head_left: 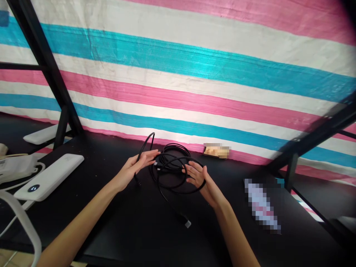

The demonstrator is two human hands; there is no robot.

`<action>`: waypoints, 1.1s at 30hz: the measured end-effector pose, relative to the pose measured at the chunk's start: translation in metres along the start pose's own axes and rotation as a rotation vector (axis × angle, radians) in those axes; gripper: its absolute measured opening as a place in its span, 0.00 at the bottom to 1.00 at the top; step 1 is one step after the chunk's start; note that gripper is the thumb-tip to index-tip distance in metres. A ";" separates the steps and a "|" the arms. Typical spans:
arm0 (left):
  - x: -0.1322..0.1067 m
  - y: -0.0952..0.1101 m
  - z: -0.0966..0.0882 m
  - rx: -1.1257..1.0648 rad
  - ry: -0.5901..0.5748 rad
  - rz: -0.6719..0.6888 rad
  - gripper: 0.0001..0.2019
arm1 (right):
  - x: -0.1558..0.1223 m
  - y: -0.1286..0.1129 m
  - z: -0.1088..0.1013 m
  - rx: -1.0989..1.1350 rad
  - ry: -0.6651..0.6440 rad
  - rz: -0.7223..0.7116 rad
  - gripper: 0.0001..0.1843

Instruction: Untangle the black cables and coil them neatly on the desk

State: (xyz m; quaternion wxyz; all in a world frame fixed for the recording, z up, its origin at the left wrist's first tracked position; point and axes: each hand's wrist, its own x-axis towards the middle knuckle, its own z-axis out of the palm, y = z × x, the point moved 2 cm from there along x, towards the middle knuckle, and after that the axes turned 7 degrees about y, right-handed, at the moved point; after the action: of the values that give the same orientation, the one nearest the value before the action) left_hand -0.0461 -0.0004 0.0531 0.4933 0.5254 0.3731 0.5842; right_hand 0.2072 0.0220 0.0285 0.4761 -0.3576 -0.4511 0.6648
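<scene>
While the left hand (137, 165) has the black cable (174, 171) running past its thumb, can't tell how tight, the right hand (200, 181) is pretty much open against a loop, most of the cable bunched between them over the table (133, 230).

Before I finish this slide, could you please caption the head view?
Left hand and right hand handle looped black cable above a black table, striped sheeting behind.

A slender black cable (186, 174) is draped in loose, overlapping loops between the left hand (139, 163) and right hand (198, 176), arched high at left, its pale-tipped plug (188, 224) pointed nearward; a tighter black coil (174, 170) is seen just behind.
</scene>
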 end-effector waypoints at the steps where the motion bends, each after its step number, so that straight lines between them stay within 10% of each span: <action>1: -0.001 0.000 0.003 0.005 -0.017 -0.003 0.21 | -0.001 -0.001 0.001 -0.012 -0.048 0.004 0.27; 9: -0.007 -0.001 0.017 0.134 -0.060 0.060 0.20 | -0.014 -0.003 0.013 -0.032 -0.340 0.085 0.32; 20: -0.004 0.007 -0.011 0.276 0.646 0.284 0.13 | -0.001 -0.007 0.004 0.129 -0.049 -0.047 0.19; 33: -0.015 0.016 -0.018 0.558 0.879 0.464 0.12 | -0.012 -0.020 -0.007 0.028 -0.098 -0.036 0.25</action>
State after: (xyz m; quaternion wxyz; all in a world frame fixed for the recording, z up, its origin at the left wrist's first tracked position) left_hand -0.0675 -0.0167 0.0617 -0.0071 0.4114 0.5583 0.7204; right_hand 0.2230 0.0149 0.0458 0.4702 -0.3099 -0.4709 0.6791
